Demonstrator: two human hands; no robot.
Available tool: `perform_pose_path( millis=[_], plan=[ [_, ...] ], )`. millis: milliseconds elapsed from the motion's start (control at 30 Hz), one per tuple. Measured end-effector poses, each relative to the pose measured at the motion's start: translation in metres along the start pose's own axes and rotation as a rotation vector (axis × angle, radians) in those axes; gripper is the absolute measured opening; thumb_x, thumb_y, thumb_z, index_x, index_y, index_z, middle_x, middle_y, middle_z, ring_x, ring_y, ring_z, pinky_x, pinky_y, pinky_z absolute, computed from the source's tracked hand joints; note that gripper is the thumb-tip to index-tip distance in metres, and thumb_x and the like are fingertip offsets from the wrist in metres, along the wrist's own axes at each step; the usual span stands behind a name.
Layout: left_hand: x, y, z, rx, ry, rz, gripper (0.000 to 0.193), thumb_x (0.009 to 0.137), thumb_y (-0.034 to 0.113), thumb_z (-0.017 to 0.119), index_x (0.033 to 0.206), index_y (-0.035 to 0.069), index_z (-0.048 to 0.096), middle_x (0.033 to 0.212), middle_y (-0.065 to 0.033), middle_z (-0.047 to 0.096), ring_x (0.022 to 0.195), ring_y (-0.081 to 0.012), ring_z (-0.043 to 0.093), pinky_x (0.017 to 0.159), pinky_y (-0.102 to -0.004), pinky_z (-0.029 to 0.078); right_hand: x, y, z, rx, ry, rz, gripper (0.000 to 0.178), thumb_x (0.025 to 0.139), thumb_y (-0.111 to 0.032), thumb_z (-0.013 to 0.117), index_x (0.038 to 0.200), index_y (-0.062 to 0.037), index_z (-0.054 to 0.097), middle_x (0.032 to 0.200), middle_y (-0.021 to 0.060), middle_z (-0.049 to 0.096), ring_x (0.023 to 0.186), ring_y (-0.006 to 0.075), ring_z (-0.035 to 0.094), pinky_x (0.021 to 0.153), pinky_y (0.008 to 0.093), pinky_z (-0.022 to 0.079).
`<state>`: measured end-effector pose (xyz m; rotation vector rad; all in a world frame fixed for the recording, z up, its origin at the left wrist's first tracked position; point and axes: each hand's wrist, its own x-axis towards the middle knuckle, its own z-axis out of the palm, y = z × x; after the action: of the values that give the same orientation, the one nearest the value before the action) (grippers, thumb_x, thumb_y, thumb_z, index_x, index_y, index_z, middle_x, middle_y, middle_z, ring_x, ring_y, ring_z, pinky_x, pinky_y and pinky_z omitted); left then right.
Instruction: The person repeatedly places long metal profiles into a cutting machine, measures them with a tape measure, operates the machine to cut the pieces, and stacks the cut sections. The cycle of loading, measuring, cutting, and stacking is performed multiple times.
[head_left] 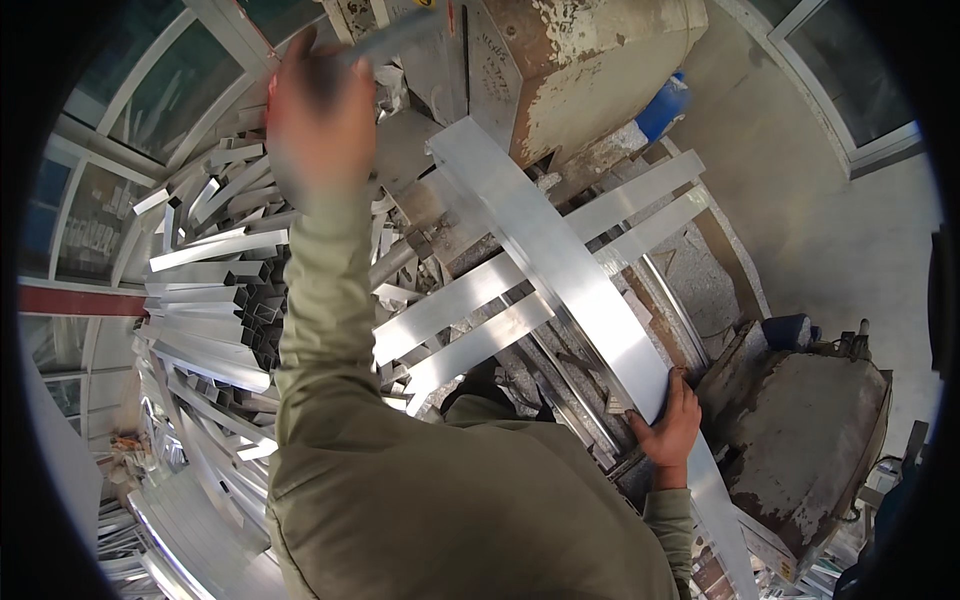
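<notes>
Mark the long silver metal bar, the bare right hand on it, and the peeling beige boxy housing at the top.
Long silver metal bar (pixel 572 272): head view, middle of its broad face.
Bare right hand (pixel 672 428): head view, back of hand.
Peeling beige boxy housing (pixel 615 65): head view, worn side.

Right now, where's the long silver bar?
In the head view, the long bar lies mostly right of centre, across two shorter bars, under the right hand.

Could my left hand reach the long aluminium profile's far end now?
Probably yes: the left hand is near that end of the long aluminium profile, nothing visibly between, though the hand seems to hold a blurred tool.
</notes>
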<state>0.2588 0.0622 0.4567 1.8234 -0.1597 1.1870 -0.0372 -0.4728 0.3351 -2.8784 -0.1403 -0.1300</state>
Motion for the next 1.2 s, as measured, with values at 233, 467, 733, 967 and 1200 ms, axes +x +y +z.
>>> perform_pose_path(
  millis=[233,467,733,967,1200],
  plan=[
    [-0.157,-0.051,-0.001,-0.073,-0.312,-0.496,0.07,0.091,0.014,0.091,0.152,0.002,0.058,0.123,-0.0145,0.076,0.093,-0.02,0.075,0.076,-0.0326,0.062,0.002,0.006,0.005,-0.009,-0.009,-0.013,0.107,0.071,-0.047,0.091,0.159,0.0016,0.052,0.141,0.0236,0.066,0.12,0.0456,0.063,0.1,0.0536,0.049],
    [-0.16,-0.05,0.036,0.167,-0.484,-0.423,0.073,0.09,0.015,0.091,0.154,0.003,0.057,0.121,-0.0167,0.077,0.083,-0.0243,0.076,0.079,-0.0373,0.063,0.007,0.008,0.004,0.013,-0.006,-0.012,0.106,0.071,-0.045,0.091,0.16,-0.0011,0.053,0.143,0.0232,0.066,0.121,0.0449,0.063,0.102,0.053,0.048],
    [-0.185,-0.064,0.049,0.219,-0.529,-0.369,0.079,0.09,0.013,0.089,0.158,0.003,0.051,0.126,-0.0169,0.069,0.096,-0.0303,0.073,0.082,-0.0415,0.063,0.006,0.009,0.005,-0.03,-0.04,0.008,0.106,0.074,-0.049,0.09,0.16,-0.0003,0.053,0.144,0.024,0.065,0.122,0.045,0.062,0.103,0.053,0.048],
    [-0.194,-0.064,0.053,0.221,-0.592,-0.303,0.092,0.087,0.016,0.092,0.164,0.0,0.043,0.13,-0.0216,0.065,0.111,-0.0392,0.068,0.095,-0.0464,0.061,0.004,0.002,0.003,0.005,-0.032,0.006,0.104,0.075,-0.049,0.09,0.159,0.0014,0.054,0.144,0.0255,0.064,0.121,0.0455,0.062,0.103,0.0534,0.048],
    [-0.202,-0.029,0.037,0.318,-0.534,0.219,0.087,0.095,0.034,0.087,0.162,-0.006,0.046,0.154,-0.0282,0.055,0.141,-0.0476,0.053,0.119,-0.058,0.043,-0.009,0.03,-0.024,0.056,-0.036,-0.002,0.103,0.076,-0.054,0.09,0.16,-0.0056,0.053,0.131,0.0177,0.066,0.115,0.0383,0.064,0.098,0.0506,0.048]
  ],
)
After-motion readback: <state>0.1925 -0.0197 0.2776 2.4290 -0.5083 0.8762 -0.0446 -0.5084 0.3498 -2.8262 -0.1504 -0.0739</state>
